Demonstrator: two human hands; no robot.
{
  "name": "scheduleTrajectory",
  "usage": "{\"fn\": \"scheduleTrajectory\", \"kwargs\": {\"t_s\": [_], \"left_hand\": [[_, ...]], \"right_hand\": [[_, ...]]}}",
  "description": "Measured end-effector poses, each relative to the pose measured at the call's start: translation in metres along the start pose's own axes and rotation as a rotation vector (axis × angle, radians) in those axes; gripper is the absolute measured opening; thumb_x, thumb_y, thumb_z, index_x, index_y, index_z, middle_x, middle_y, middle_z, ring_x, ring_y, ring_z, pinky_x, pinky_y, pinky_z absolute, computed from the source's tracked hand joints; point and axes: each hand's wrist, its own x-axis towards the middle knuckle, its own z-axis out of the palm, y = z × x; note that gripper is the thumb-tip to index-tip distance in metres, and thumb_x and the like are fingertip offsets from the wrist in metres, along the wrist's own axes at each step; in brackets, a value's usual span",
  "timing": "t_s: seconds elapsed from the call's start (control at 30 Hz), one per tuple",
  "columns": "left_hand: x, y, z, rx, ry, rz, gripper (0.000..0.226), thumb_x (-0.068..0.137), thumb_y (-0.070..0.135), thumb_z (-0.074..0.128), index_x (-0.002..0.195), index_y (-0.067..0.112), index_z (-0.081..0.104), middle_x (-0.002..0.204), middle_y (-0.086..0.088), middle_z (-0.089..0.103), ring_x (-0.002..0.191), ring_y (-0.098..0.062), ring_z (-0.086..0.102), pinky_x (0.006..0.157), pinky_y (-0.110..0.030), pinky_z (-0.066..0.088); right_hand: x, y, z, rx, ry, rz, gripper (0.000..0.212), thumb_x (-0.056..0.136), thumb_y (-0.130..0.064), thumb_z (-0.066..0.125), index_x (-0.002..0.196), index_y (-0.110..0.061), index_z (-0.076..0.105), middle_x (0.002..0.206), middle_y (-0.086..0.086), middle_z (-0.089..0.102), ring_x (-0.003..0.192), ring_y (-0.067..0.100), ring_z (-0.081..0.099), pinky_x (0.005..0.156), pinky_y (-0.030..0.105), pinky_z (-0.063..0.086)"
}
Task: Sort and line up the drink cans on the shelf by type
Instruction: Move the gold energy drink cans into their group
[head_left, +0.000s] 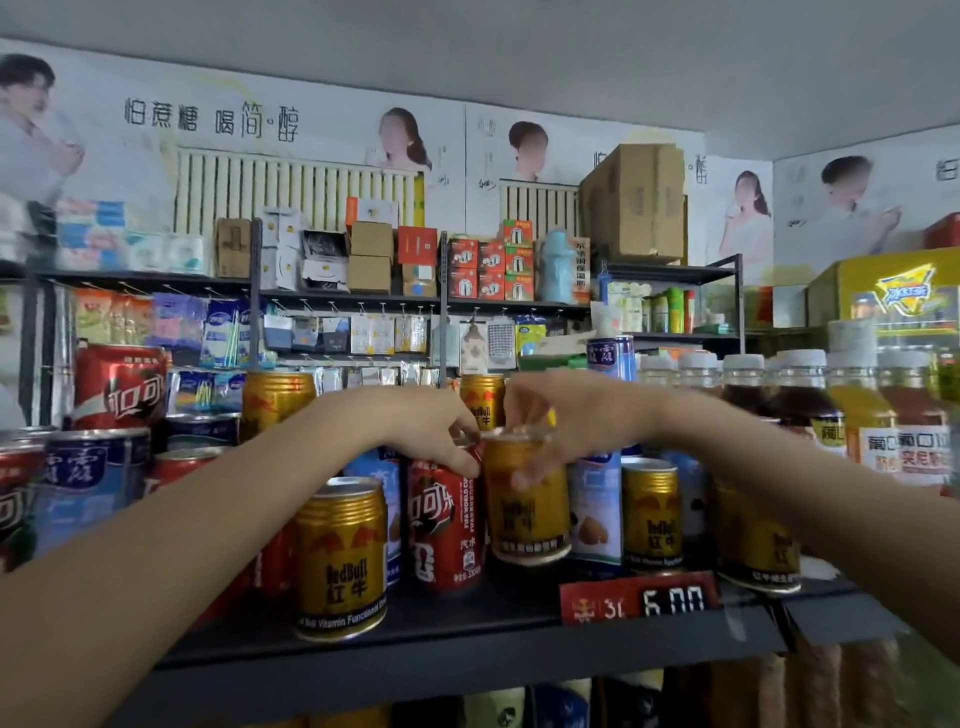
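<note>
Right hand (561, 421) gripping a gold can (527, 501) from above, fingers curling round its top, left hand (441, 431) pinching the red can (447, 525) rim, both on the shelf (467, 618).

Wall: pale advertising posters (249, 124), above and beyond the hands.
Ceiling: plain grey (571, 57).
Far shelving: dark metal racks (363, 299) bearing cardboard boxes (636, 202), behind the hands.
</note>
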Motion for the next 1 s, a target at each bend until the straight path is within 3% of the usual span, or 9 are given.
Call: {"fn": "scheduleTrajectory", "kwargs": {"t_s": [0.1, 0.2, 0.27, 0.37, 0.5, 0.6, 0.73, 0.9, 1.0], "left_hand": [[-0.001, -0.002, -0.004, -0.294, 0.083, 0.075, 0.048, 0.085, 0.028, 0.062, 0.128, 0.017, 0.045, 0.123, 0.002, 0.056, 0.109, -0.016, 0.055, 0.092, -0.03, 0.046], [0.005, 0.0, -0.011, -0.763, 0.239, 0.133, 0.069, 0.082, 0.017, 0.067, 0.14, 0.024, 0.029, 0.134, 0.001, 0.046, 0.116, -0.014, 0.051, 0.094, -0.027, 0.04], [0.015, 0.0, -0.012, -0.856, 0.317, 0.128, 0.077, 0.079, 0.015, 0.07, 0.141, 0.026, 0.027, 0.14, -0.002, 0.041, 0.118, -0.016, 0.05, 0.1, -0.032, 0.039], [0.034, -0.004, -0.007, -0.79, 0.384, 0.073, 0.088, 0.07, 0.021, 0.077, 0.141, 0.025, 0.025, 0.141, -0.004, 0.041, 0.125, -0.022, 0.044, 0.107, -0.043, 0.033], [0.056, -0.011, -0.003, -0.713, 0.474, 0.006, 0.097, 0.065, 0.03, 0.081, 0.143, 0.017, 0.024, 0.139, -0.004, 0.044, 0.126, -0.021, 0.041, 0.105, -0.037, 0.034], [0.07, -0.011, -0.002, -0.573, 0.449, -0.015, 0.098, 0.066, 0.029, 0.081, 0.142, 0.011, 0.021, 0.128, -0.005, 0.05, 0.117, -0.021, 0.048, 0.097, -0.03, 0.039], [0.086, -0.018, -0.002, -0.43, 0.446, -0.074, 0.098, 0.065, 0.039, 0.08, 0.141, 0.012, 0.024, 0.133, -0.006, 0.047, 0.12, -0.023, 0.046, 0.1, -0.039, 0.041], [0.095, -0.028, 0.001, -0.357, 0.418, -0.107, 0.072, 0.074, 0.035, 0.074, 0.131, 0.013, 0.036, 0.123, -0.004, 0.054, 0.107, -0.019, 0.053, 0.09, -0.032, 0.046], [0.086, -0.034, -0.002, -0.266, 0.227, -0.182, 0.057, 0.079, 0.034, 0.068, 0.126, 0.013, 0.045, 0.119, -0.003, 0.057, 0.106, -0.018, 0.054, 0.089, -0.03, 0.045]], "right_hand": [[0.001, 0.01, -0.042, 0.257, 0.132, -0.001, 0.043, 0.071, -0.025, 0.077, 0.104, -0.018, 0.051, 0.107, -0.001, 0.055, 0.098, 0.016, 0.054, 0.073, 0.024, 0.044], [0.012, 0.021, -0.063, 0.34, 0.225, -0.024, 0.039, 0.071, -0.017, 0.077, 0.101, -0.018, 0.052, 0.114, 0.003, 0.052, 0.103, 0.02, 0.052, 0.083, 0.035, 0.046], [0.02, 0.023, -0.064, 0.354, 0.204, -0.044, 0.036, 0.072, -0.013, 0.075, 0.098, -0.018, 0.052, 0.111, 0.001, 0.052, 0.102, 0.02, 0.053, 0.082, 0.034, 0.047], [0.031, 0.025, -0.052, 0.319, 0.166, -0.058, 0.034, 0.075, -0.007, 0.072, 0.098, -0.018, 0.049, 0.102, -0.006, 0.052, 0.098, 0.016, 0.053, 0.078, 0.027, 0.047], [0.053, 0.031, -0.033, 0.076, 0.254, -0.041, 0.05, 0.071, -0.016, 0.077, 0.108, -0.022, 0.043, 0.109, -0.004, 0.052, 0.102, 0.015, 0.049, 0.081, 0.026, 0.041], [0.071, 0.035, -0.025, -0.102, 0.241, -0.03, 0.057, 0.066, -0.025, 0.081, 0.104, -0.021, 0.039, 0.103, -0.002, 0.052, 0.093, 0.014, 0.047, 0.073, 0.023, 0.036], [0.089, 0.048, -0.028, -0.114, 0.22, -0.023, 0.051, 0.066, -0.027, 0.081, 0.096, -0.021, 0.041, 0.097, -0.003, 0.052, 0.088, 0.015, 0.048, 0.057, 0.017, 0.032], [0.11, 0.056, -0.023, -0.082, 0.172, -0.017, 0.046, 0.069, -0.023, 0.079, 0.095, -0.02, 0.041, 0.097, -0.004, 0.048, 0.089, 0.015, 0.045, 0.058, 0.018, 0.032], [0.124, 0.06, -0.009, -0.108, 0.11, -0.01, 0.046, 0.069, -0.025, 0.079, 0.095, -0.021, 0.041, 0.104, -0.001, 0.052, 0.095, 0.017, 0.046, 0.075, 0.027, 0.04]]}}
